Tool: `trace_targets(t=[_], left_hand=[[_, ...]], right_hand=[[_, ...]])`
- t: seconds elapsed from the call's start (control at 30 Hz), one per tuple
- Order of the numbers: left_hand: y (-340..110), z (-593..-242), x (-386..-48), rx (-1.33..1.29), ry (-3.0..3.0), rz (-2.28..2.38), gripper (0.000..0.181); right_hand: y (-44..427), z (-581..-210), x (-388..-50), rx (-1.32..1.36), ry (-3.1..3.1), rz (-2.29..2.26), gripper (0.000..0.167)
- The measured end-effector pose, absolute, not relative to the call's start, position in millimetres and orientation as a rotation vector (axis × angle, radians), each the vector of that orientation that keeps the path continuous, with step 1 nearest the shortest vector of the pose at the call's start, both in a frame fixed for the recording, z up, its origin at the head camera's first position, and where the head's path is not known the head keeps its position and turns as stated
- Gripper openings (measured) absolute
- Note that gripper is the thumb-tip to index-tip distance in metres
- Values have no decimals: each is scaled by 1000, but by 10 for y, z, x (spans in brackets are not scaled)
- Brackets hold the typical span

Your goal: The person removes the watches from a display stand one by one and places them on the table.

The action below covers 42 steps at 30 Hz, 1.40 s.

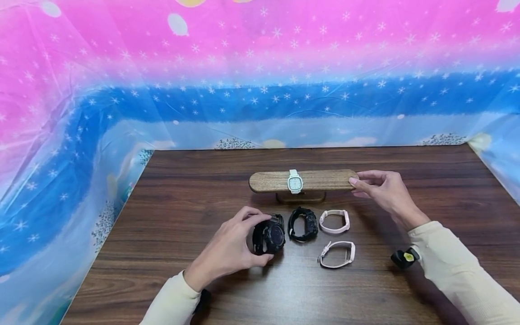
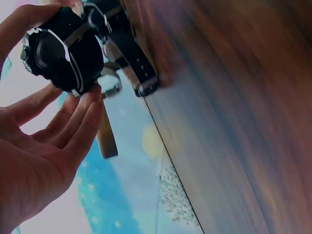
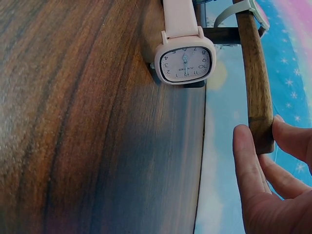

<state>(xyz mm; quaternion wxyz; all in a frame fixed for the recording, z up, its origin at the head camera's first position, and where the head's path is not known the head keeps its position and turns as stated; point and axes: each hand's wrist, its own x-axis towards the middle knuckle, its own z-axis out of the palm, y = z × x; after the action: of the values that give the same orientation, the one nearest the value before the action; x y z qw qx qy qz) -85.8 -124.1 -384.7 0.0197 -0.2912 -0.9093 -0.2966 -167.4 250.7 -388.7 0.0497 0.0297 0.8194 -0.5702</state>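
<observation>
My left hand [image 1: 227, 246] grips a black watch [image 1: 274, 237] between thumb and fingers, at the left of the loose watches; the left wrist view shows the fingertips on its case and band. Beside it stands a second black watch [image 1: 310, 223], its band looped. With thumb and fingers, my right hand [image 1: 386, 189] pinches the right end of a wooden watch stand's bar [image 1: 325, 179]. A pale mint watch [image 1: 294, 182] is strapped round the bar, left of its middle, dial facing me.
Two pale pink watches lie on their sides in front of the stand, one farther back [image 1: 346, 221] and one nearer [image 1: 352, 253]. Under everything is a dark wood-grain table [image 1: 195, 180]. A pink and blue snowflake cloth [image 1: 260, 99] hangs behind it and along the sides.
</observation>
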Motion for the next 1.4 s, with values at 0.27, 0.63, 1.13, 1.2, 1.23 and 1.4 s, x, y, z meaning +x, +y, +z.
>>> trace_targets(t=[0.27, 0.63, 1.13, 1.2, 1.23, 1.4], left_hand=[[-1077, -3935, -783, -989, -2831, -813, 77], [-854, -3970, -721, -1090, -2829, -629, 70], [-692, -4002, -726, -1128, -2863, -496, 78], [-678, -4004, -728, -1128, -2869, -483, 77], [-671, -4006, -730, -1126, -2873, -479, 77], [-640, -4013, -736, -1124, -2886, -476, 74]], right_hand=[[2503, -3873, -1658, 97, 2518, -1715, 66], [2503, -3878, -1663, 105, 2525, -1696, 68], [2506, -3885, -1662, 104, 2519, -1718, 68], [2505, -3890, -1666, 88, 2502, -1745, 67], [2505, -3894, -1668, 82, 2493, -1757, 67], [2504, -3894, -1669, 85, 2488, -1763, 68]])
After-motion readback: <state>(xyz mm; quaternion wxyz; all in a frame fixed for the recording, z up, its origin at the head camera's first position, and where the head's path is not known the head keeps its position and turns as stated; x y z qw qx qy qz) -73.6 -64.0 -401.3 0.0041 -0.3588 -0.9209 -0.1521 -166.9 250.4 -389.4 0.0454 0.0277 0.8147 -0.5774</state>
